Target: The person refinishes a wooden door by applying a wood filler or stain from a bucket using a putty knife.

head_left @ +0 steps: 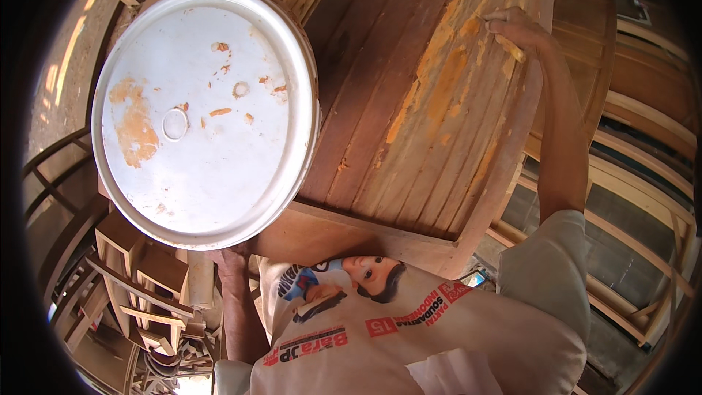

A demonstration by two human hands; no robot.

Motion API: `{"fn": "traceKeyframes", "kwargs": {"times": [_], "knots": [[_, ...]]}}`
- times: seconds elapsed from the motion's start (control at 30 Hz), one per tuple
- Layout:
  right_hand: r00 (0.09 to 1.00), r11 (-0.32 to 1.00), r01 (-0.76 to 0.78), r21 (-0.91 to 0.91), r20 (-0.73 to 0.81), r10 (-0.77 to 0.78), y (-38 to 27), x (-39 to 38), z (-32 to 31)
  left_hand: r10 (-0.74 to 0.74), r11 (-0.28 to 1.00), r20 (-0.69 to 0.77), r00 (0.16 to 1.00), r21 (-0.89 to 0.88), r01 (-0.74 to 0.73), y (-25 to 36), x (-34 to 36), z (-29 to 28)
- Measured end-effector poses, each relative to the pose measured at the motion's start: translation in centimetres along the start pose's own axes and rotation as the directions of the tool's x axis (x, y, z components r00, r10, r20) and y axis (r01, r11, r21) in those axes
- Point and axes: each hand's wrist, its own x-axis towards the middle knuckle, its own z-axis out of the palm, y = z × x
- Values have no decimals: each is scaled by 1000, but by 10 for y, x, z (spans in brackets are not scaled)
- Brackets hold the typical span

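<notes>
A round white bucket lid [248, 146], dotted with orange-brown filler, is held up at the left. My left hand [232, 252] is under its near rim, with the fingers hidden behind it. At the upper right my right hand [515, 28] is closed around a small putty scraper [510, 49], whose yellowish end sticks out below the fingers; its blade cannot be made out. The hand rests low over a grooved wooden panel [365, 102] in a raised frame. Orange filler [450, 80] is smeared along the panel's lighter right-hand boards.
Wooden frames with slats [629, 205] stand along the right side. Stacked wooden pieces [146, 271] and offcuts lie at the lower left. The panel's near frame edge [365, 238] lies close to my body.
</notes>
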Motion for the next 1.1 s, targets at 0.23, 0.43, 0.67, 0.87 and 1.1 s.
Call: {"fn": "traceKeyframes", "kwargs": {"times": [0.23, 0.43, 0.67, 0.87, 1.1], "knots": [[942, 995, -95, 7, 324, 88, -16, 0, -4, -105, 994, 70, 992, -19, 106, -4, 5, 0], [996, 994, -76, -75, 39, 79, -69, -104, 63, -2, 995, -140, 990, 97, 16, 33, 54, -11], [942, 990, -128, 51, 318, 106, -130, -219, 111, -124, 991, -176, 977, -64, 114, 52, 73, -12], [974, 909, -139, 394, 219, 54, -88, -210, 81, -201, 979, -112, 973, -44, 197, 53, 72, -15], [945, 896, -50, 440, -269, 185, 30, -56, 64, -157, 984, 16, 987, 90, 155, 34, 43, -12]]}}
